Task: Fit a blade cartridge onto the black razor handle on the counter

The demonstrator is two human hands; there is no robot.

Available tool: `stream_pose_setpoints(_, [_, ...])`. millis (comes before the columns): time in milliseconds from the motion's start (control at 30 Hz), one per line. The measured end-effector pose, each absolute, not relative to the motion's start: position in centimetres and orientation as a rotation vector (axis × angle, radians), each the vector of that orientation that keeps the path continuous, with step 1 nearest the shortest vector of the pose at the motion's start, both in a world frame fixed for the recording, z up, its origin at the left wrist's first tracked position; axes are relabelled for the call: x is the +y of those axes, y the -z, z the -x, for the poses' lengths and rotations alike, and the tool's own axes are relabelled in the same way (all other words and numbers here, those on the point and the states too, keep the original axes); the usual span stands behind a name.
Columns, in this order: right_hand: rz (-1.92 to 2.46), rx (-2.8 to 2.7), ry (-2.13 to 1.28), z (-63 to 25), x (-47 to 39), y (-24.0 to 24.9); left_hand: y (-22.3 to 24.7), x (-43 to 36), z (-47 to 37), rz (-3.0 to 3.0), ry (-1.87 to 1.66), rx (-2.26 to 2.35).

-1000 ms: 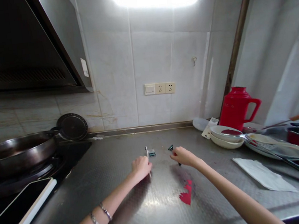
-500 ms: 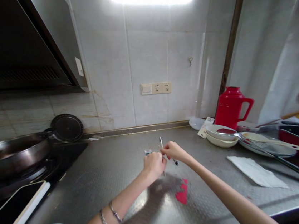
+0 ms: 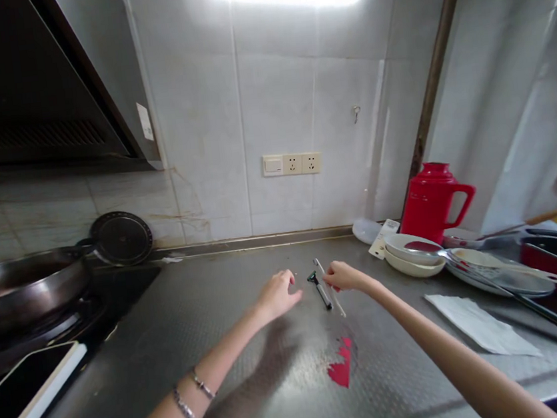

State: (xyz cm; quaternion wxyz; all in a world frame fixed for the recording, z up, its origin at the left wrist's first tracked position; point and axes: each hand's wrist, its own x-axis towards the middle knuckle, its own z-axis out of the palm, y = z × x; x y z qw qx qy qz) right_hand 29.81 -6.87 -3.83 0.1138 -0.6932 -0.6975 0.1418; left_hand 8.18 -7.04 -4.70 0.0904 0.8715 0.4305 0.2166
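Note:
My left hand (image 3: 279, 295) hovers over the metal counter, thumb and fingers apart, holding nothing. To its right, my right hand (image 3: 340, 276) is closed on a thin, pale stick (image 3: 336, 300) that slants down towards the counter's front. Between the hands lies a razor (image 3: 320, 291) with a dark head and a grey handle, just left of the stick. Below them a ragged red patch (image 3: 341, 366) lies on the counter.
A pan (image 3: 31, 291) sits on the stove at the left, with a phone-like device (image 3: 28, 398) and white cable in front. At the right are stacked bowls (image 3: 415, 262), a red jug (image 3: 428, 202), utensils and a white tissue (image 3: 480, 325).
My hands have separated, the left moving left and opening, the right moving right with the stick. The razor, mostly hidden before, now shows between them.

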Motion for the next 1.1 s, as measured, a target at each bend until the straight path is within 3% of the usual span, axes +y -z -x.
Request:
stream_pose_setpoints(400, [2.158,-2.167,-0.526,-33.4,-5.2,7.6,9.1,-0.1,-2.8,-2.617,-0.450,1.294])
stream_pose_setpoints(1100, [2.112,-2.231,-0.400,-32.5,-4.2,8.9,11.2,1.0,-4.2,-2.433,-0.660,1.246])
